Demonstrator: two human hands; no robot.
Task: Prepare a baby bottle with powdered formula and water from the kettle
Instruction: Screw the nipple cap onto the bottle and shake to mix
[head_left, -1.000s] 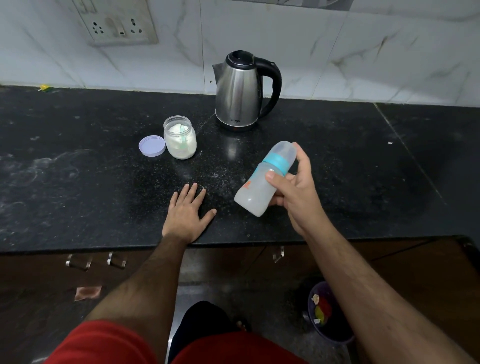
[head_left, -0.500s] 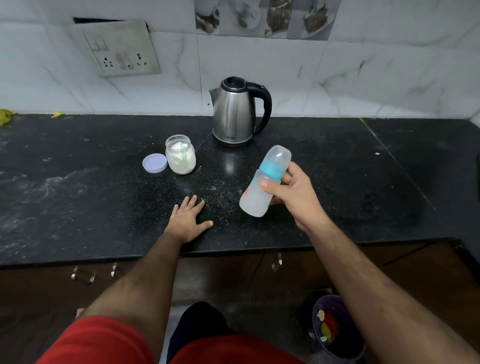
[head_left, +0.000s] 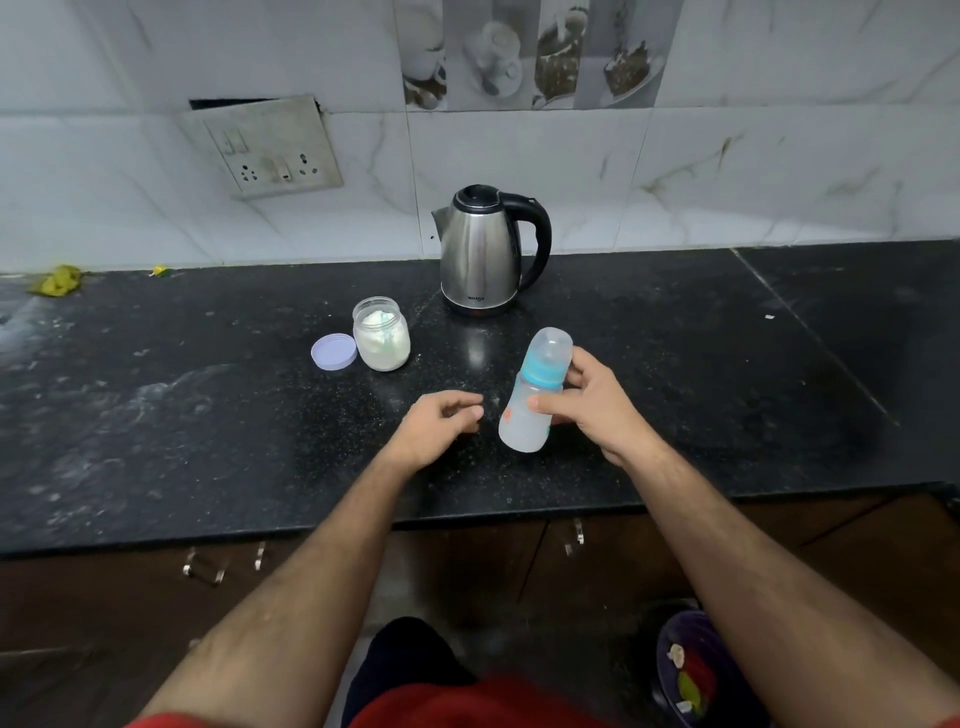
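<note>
My right hand (head_left: 592, 410) holds the capped baby bottle (head_left: 532, 400) by its body, thumb and fingers curled around it, tilted with the cap toward 12 o'clock. It looks light, smooth plastic, likely slippery; I'd grip lower on the body. My left hand (head_left: 434, 428) hovers at its 9 o'clock, fingers loosely curled, empty.

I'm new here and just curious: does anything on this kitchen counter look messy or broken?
Yes. The switch plate on the wall hangs crooked, with a dark gap above it. Pale powdery smears dust the counter at left, and a yellow scrap lies by the wall.
</note>
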